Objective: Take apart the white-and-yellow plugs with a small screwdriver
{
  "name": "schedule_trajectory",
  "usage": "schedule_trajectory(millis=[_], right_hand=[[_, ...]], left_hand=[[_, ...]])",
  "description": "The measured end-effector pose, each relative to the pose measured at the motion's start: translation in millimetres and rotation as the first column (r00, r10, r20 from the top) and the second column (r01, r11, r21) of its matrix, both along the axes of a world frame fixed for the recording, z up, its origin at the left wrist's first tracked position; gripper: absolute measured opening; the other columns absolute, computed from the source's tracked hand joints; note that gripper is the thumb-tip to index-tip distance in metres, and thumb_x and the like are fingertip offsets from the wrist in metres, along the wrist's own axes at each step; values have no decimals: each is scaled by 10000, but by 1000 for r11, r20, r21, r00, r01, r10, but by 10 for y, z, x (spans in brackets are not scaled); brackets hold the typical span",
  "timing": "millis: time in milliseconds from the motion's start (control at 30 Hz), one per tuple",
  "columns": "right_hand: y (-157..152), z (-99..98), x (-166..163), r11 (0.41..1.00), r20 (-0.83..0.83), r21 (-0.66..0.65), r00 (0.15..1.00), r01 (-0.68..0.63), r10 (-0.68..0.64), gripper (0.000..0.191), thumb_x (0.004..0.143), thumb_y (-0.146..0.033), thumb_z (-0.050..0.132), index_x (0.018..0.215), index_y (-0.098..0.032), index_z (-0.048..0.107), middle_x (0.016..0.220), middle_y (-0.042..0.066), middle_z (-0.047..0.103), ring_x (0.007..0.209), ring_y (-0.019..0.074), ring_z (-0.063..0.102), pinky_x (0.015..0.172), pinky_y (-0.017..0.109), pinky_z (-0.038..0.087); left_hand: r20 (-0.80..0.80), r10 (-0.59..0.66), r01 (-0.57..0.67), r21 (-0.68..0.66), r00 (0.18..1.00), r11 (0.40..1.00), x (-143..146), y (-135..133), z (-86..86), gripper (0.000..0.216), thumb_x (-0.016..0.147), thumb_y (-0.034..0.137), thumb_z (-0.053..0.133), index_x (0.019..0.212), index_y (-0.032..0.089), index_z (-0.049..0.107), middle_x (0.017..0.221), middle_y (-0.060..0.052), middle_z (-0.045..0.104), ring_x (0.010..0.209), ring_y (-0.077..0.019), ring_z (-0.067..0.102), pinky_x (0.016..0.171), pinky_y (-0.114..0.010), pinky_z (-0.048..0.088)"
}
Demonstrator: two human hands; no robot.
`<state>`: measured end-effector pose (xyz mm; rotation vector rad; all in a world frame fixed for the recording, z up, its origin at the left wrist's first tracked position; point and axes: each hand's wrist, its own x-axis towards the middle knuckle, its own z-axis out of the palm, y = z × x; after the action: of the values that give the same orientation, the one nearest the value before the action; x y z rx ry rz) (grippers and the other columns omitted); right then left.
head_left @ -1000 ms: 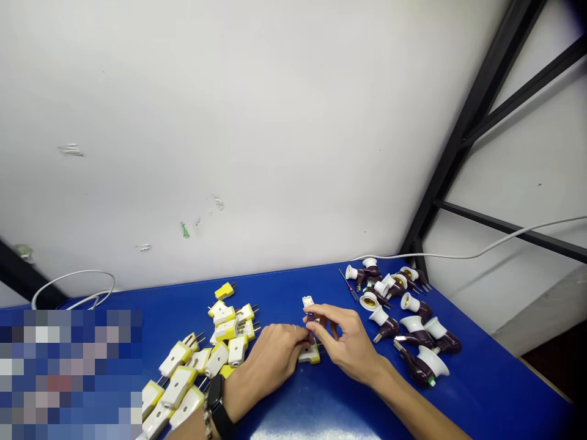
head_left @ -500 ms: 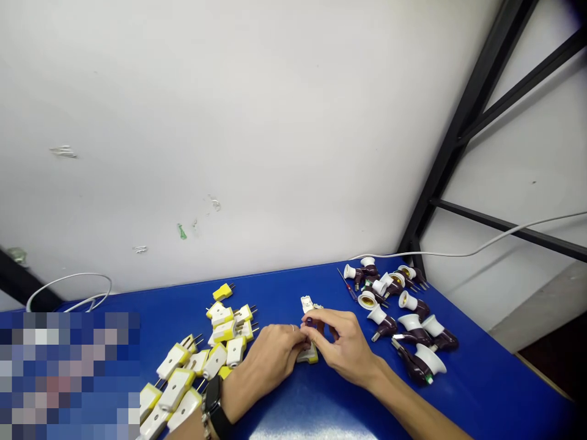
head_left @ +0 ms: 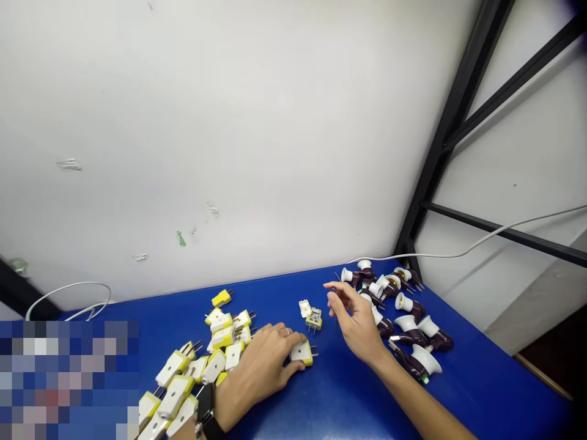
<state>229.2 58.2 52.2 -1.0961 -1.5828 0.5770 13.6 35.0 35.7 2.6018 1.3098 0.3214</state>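
A plug [head_left: 300, 351] is held on the blue table [head_left: 348, 403], pinched at its left end between the thumb and fingers of the left hand [head_left: 268, 354]. A slim dark tool [head_left: 333, 294] is grasped upright in the right hand [head_left: 358, 324]. Farther back, an opened plug [head_left: 313, 319] is placed beside a white cover [head_left: 304, 308]. Other plugs [head_left: 222, 337] are heaped left; lampholders [head_left: 409, 330] are grouped right.

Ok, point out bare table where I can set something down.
Bare table lies at the back between the yellow plug and white cover; at the front between the left hand and right forearm; and to the right, in front of the bulb sockets. Crowded: the plug pile and those sockets.
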Motion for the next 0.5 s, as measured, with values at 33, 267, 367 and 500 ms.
schedule_trajectory(millis=[33,267,367,500], right_hand=[[26,-5,28,1000,50,-17,999,10,-9,285,1012,-416,505,1091,-199,672,769,15,644,629,168,613,611,290,519],[98,-172,77,993,466,-116,884,20,37,243,1031,-285,436,1079,-235,669,964,43,656,893,217,667,831,353,502],[67,-254,16,983,592,-173,804,55,59,231,1008,-338,497,1133,-248,669,986,45,623,822,215,677,752,333,504],[47,-302,-84,975,708,-195,703,107,64,452,921,-481,632,1320,-269,618,1126,87,585,778,243,697,692,339,499]], left_hand=[[11,28,-28,16,1000,999,-70,5,53,302,893,308,714,1193,281,693,1019,-53,743,953,-274,680,841,-353,507],[4,465,-459,163,885,873,-1014,33,331,380,966,445,496,1255,277,677,1075,-63,738,974,-283,695,815,-346,523],[-79,501,-493,107,862,864,-1225,-3,264,410,948,446,496,1273,274,676,1077,-77,736,1004,-303,691,820,-365,527],[-47,488,-483,79,872,872,-1247,-24,165,425,957,438,499,1339,300,624,1228,-67,693,1101,-295,660,878,-374,521]])
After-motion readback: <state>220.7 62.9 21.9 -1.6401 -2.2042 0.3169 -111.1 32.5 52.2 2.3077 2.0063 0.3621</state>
